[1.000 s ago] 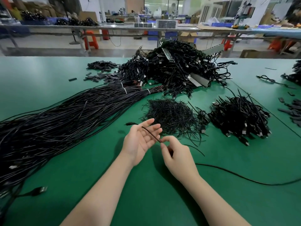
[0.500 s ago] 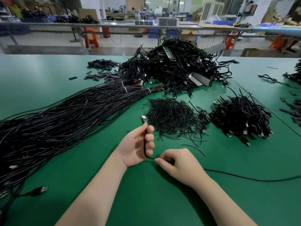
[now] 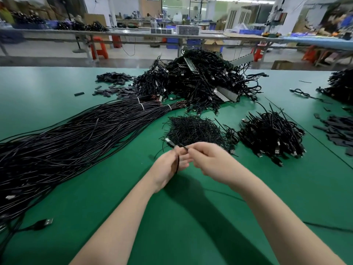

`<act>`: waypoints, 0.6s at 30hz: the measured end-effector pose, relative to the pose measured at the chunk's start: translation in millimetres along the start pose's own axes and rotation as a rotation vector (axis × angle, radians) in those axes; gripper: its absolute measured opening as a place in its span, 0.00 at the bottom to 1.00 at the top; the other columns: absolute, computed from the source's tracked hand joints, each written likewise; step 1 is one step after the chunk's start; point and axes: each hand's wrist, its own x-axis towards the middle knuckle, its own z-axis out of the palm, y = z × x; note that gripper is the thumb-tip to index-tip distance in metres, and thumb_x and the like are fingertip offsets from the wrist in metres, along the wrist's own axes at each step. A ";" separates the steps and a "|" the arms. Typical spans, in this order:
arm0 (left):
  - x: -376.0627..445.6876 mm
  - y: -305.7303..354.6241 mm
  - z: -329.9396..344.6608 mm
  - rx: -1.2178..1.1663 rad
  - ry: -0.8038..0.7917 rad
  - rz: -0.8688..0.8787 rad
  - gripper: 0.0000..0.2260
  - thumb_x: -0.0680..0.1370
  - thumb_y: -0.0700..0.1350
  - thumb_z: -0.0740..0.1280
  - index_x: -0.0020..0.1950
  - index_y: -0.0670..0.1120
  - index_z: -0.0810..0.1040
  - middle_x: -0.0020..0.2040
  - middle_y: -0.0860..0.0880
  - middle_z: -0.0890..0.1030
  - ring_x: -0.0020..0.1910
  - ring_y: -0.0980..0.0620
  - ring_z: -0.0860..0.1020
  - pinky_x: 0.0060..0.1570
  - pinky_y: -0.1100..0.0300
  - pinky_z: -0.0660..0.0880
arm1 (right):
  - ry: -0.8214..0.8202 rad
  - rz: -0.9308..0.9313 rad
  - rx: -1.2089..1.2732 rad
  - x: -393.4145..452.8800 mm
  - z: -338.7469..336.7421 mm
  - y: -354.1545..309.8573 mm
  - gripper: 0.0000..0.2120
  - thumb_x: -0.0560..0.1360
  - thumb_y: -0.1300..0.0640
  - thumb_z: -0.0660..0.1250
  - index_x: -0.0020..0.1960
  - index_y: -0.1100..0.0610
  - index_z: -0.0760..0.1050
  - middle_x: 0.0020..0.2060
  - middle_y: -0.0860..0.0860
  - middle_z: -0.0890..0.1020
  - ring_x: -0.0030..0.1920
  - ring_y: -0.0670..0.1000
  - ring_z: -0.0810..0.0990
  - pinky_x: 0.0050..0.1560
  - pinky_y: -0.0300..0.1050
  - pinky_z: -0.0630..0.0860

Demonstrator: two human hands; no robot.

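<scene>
**A:** Which step is the person on?

**B:** Winding, by the look of it. The left hand (image 3: 168,167) has its fingers curled round a loop of the cable (image 3: 177,163), and the plug (image 3: 169,141) pokes out just past its fingertips.

**A:** And the other one?

**B:** The right hand (image 3: 210,161) touches the left and pinches the same cable close to the plug (blur hides the exact grip). The loose length runs under the right forearm and away to that hand's outer side across the table (image 3: 95,217).

**A:** What does the next move call for?

**B:** Probably pulling in slack and laying another even turn over the left palm. Once it's coiled, the person would need a tie from the heap of ties (image 3: 193,129) just beyond both hands. The bundle would then likely go on the pile of coiled cables (image 3: 271,134) farther out past the right hand
</scene>
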 end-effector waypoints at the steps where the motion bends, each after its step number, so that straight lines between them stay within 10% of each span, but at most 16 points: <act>1: -0.8 0.5 -1.7 -0.095 0.009 0.002 0.21 0.86 0.49 0.48 0.63 0.38 0.75 0.46 0.51 0.85 0.44 0.57 0.82 0.47 0.63 0.77 | 0.000 -0.033 0.015 -5.3 8.5 3.1 0.15 0.81 0.60 0.58 0.43 0.47 0.79 0.25 0.38 0.75 0.26 0.39 0.69 0.29 0.33 0.65; 7: -9.6 8.4 -3.0 -0.441 0.039 -0.057 0.27 0.84 0.54 0.49 0.54 0.44 0.85 0.58 0.45 0.83 0.57 0.51 0.82 0.51 0.60 0.80 | 0.039 -0.044 -0.145 -28.6 37.3 45.0 0.10 0.81 0.54 0.62 0.49 0.47 0.83 0.25 0.42 0.70 0.28 0.43 0.65 0.33 0.34 0.64; 15: -22.4 27.8 -7.1 -0.661 -0.061 -0.125 0.19 0.79 0.53 0.60 0.30 0.49 0.78 0.24 0.54 0.73 0.23 0.54 0.74 0.26 0.62 0.73 | -0.234 0.145 -0.395 -13.8 9.6 43.7 0.20 0.75 0.36 0.64 0.36 0.48 0.83 0.21 0.47 0.67 0.23 0.45 0.64 0.28 0.41 0.64; 18: -27.5 29.3 -9.4 -0.479 -0.253 -0.142 0.20 0.78 0.53 0.58 0.28 0.49 0.74 0.20 0.54 0.68 0.18 0.55 0.67 0.24 0.63 0.65 | -0.238 0.212 -0.612 7.2 -16.9 28.5 0.29 0.68 0.30 0.67 0.27 0.54 0.67 0.22 0.46 0.65 0.25 0.48 0.62 0.28 0.42 0.59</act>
